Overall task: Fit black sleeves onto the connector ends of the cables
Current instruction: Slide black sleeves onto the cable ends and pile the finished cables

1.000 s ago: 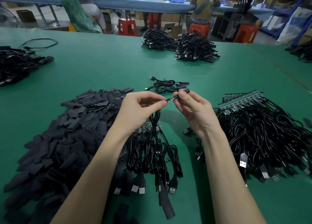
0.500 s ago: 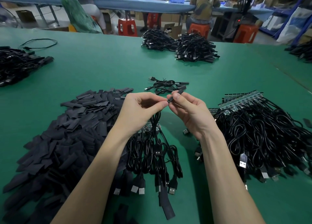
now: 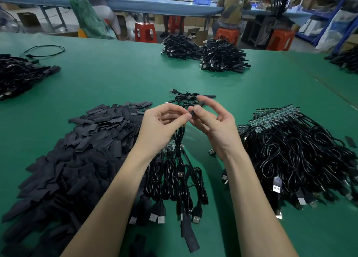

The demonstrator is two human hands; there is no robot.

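Observation:
My left hand pinches the end of a black cable that hangs down from it to the table. My right hand pinches a black sleeve against that cable end, with its other fingers spread above. The connector itself is hidden between my fingertips. A big heap of flat black sleeves lies at the left. A bunch of cables with USB plugs lies under my wrists. A larger pile of cables with small circuit boards lies at the right.
A few sleeved cables lie just beyond my hands. More cable piles sit at far centre, far left and far right. Loose sleeves lie near the front edge. People sit at a blue table behind.
The sleeve has slid further over the cable end; less of it sticks out past my right fingers. My right hand's free fingers have spread open upward.

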